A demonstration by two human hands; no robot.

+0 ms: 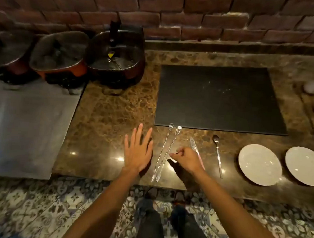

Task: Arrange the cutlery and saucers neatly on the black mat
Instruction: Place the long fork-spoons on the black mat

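Steel twisted spoons (163, 151) parallel, bowls toward black mat (216, 98); left hand (137, 150) splayed flat, right hand (187, 158) loosely curled, empty.

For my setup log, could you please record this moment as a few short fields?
mat: black mat bare, nothing on it
cutlery: two twisted bar spoons, knife, spoon, all on the counter before the mat
saucers: two saucers, near right of the counter
left hand: open, flat
right hand: loosely curled over the bar spoons; grip unclear
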